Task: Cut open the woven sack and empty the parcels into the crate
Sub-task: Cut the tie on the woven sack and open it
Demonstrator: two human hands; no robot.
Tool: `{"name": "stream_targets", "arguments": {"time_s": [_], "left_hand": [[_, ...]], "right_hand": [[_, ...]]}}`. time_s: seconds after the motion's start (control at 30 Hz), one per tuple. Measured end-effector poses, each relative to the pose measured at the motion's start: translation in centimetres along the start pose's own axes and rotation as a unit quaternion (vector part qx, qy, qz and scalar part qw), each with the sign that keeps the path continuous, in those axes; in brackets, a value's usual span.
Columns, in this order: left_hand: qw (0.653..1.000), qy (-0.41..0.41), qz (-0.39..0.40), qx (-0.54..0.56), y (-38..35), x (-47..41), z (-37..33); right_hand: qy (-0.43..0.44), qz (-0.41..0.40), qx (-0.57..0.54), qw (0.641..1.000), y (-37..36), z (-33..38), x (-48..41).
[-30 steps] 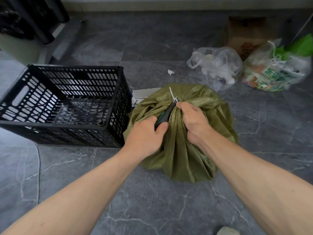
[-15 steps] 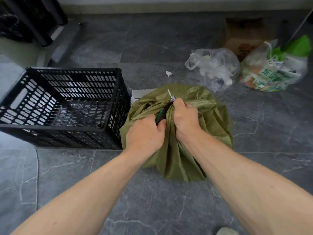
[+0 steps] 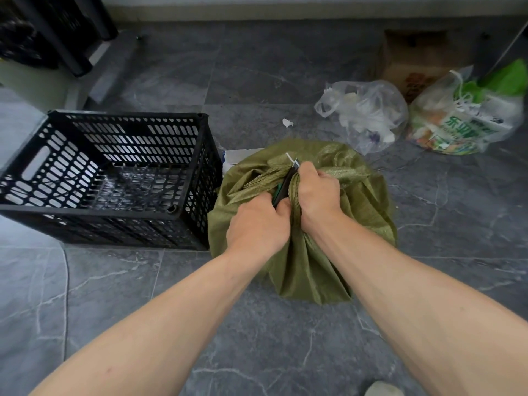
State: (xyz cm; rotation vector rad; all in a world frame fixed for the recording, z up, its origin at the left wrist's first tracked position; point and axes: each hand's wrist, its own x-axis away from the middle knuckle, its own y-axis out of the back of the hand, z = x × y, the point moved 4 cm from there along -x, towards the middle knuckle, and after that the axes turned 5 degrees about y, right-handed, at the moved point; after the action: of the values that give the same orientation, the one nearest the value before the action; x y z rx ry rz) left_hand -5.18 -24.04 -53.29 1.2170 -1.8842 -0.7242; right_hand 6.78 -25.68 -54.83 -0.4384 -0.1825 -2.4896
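Note:
An olive-green woven sack [image 3: 363, 212] sits on the grey tiled floor, its top gathered into a neck. My right hand [image 3: 317, 195] is clenched around that gathered neck. My left hand [image 3: 258, 225] grips a dark utility knife [image 3: 283, 187] whose blade end points up at the white tie [image 3: 290, 158] on the neck. The black slatted plastic crate [image 3: 200, 178] stands just left of the sack, touching it, with nothing visible inside. No parcels show; the sack hides its contents.
A white box corner [image 3: 237, 155] peeks out between crate and sack. Behind the sack lie a clear plastic bag [image 3: 368, 115], a printed green-and-white bag [image 3: 463, 124] and a cardboard box [image 3: 411, 58]. Dark furniture legs [image 3: 71, 38] stand at the far left.
Both hands have drawn closer together on the sack's neck and the right hand has bunched it tighter. The knife sits deeper between the hands.

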Motion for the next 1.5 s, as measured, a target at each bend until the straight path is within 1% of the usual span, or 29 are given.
{"name": "stream_targets", "arguments": {"time_s": [0.07,0.17,0.27,0.33,0.43,0.6,0.73,0.8,0.87,1.0,1.03,1.1,1.13,1.17,1.23,1.3,1.4,1.5], "left_hand": [[0.999,-0.019,0.01,-0.026,0.9,-0.5,0.1],[0.997,-0.04,0.025,-0.063,3.0,-1.1,0.7],[0.984,-0.076,-0.009,-0.158,5.1,-1.1,1.1],[0.964,-0.11,-0.042,-0.24,6.1,-1.0,0.9],[0.938,-0.153,-0.05,-0.308,7.3,-0.9,0.5],[0.92,-0.185,-0.007,-0.344,9.0,-1.3,0.0],[0.901,-0.21,-0.013,-0.379,9.7,-1.6,-0.6],[0.913,-0.208,-0.016,-0.35,9.2,-1.9,-0.5],[0.937,-0.192,-0.015,-0.292,8.4,-2.1,-0.1],[0.961,-0.173,-0.037,-0.211,6.8,-2.3,0.6],[0.969,-0.166,-0.034,-0.178,6.3,-2.3,0.7],[0.991,-0.114,-0.024,-0.063,5.5,-2.4,0.5],[0.996,-0.077,-0.035,-0.002,5.5,-2.7,0.3],[0.996,-0.054,-0.054,0.036,5.6,-3.1,0.2],[0.995,-0.049,-0.075,0.049,6.0,-3.6,-0.1],[0.994,-0.065,-0.079,0.047,6.4,-3.9,0.0],[0.996,-0.067,-0.048,0.024,6.2,-3.7,0.7],[0.998,-0.051,-0.004,0.048,6.2,-3.8,1.3]], "right_hand": [[-0.007,0.028,-0.015,0.999,0.0,-0.1,-0.1],[-0.028,0.115,-0.041,0.992,-0.2,-0.1,-0.3],[-0.027,0.192,-0.025,0.981,-0.1,0.0,-0.3],[-0.014,0.225,0.001,0.974,-0.1,-0.1,-0.3],[-0.015,0.263,0.018,0.965,0.1,-0.2,0.0],[-0.017,0.326,0.029,0.945,0.1,0.0,0.2],[-0.029,0.345,0.058,0.936,0.1,0.4,0.3],[-0.016,0.312,0.034,0.949,0.0,0.8,0.3],[0.0,0.26,-0.009,0.966,-0.2,0.8,0.4],[-0.023,0.185,-0.109,0.976,-0.7,0.8,0.5],[-0.036,0.172,-0.126,0.976,-0.8,0.6,0.7],[-0.057,0.172,-0.134,0.974,-1.7,0.0,1.8],[-0.061,0.18,-0.13,0.973,-2.5,-0.4,2.5],[-0.065,0.179,-0.135,0.973,-3.2,-0.6,3.1],[-0.068,0.151,-0.168,0.972,-3.7,-0.4,3.4],[-0.05,0.149,-0.17,0.973,-3.7,0.1,2.7],[-0.025,0.174,-0.134,0.975,-3.0,-0.1,2.2],[-0.013,0.198,-0.096,0.975,-2.7,0.1,1.8]]}}
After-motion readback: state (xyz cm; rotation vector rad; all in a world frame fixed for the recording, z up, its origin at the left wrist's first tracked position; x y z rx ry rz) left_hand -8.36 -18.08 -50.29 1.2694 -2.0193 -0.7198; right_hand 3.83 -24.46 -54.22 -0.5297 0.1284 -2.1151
